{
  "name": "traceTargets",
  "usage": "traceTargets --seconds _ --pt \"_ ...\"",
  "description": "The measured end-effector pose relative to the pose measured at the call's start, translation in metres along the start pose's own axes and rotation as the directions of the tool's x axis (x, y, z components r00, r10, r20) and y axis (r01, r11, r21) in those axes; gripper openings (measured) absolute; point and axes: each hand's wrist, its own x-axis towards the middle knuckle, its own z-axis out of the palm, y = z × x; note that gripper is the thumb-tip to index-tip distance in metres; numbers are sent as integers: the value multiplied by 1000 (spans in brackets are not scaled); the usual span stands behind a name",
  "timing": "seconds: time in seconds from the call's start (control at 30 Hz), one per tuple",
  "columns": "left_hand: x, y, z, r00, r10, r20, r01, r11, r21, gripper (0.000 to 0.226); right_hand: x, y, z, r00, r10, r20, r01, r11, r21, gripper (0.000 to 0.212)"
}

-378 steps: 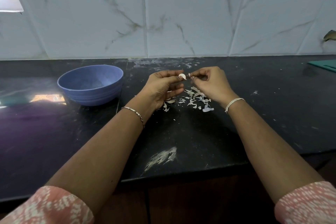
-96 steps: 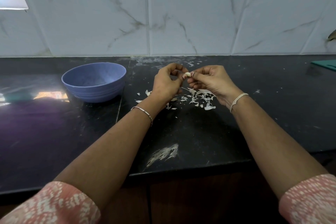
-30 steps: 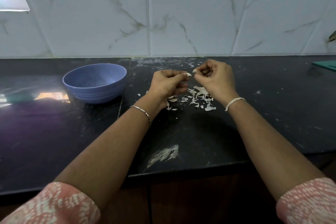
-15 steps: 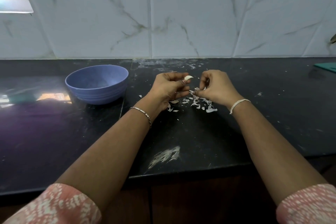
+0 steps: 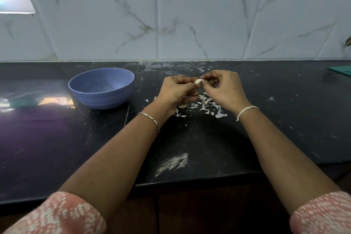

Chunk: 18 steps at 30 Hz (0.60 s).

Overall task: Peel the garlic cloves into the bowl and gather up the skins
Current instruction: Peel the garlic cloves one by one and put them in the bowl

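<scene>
Left hand point(image 5: 175, 91) pinches the garlic clove point(image 5: 198, 81), long axis pointing right — right hand point(image 5: 222, 87) fingertips pinch its tip; bowl point(image 5: 101, 87) lies left, nearer the left hand.

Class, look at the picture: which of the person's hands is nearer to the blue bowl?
Left. The left hand holds the clove just right of the bowl, apart from it. The right hand pinches the clove's other end, farther right, over the skins.
</scene>
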Motion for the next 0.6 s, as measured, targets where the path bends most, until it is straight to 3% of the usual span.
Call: traceTargets --seconds 0.2,0.47,0.6 --pt "0 -1 1 1000 3 -13 -3 1000 17 21 -1 -3 -2 1000 -31 3 32 998 -47 10" --pt "-1 -3 2 1000 10 -3 -10 1000 1 12 -2 -13 -3 992 -125 -3 121 962 -245 11" --pt "-1 -2 1 1000 10 24 -9 1000 -24 10 1 -8 0 999 -37 -18 34 989 -144 8"
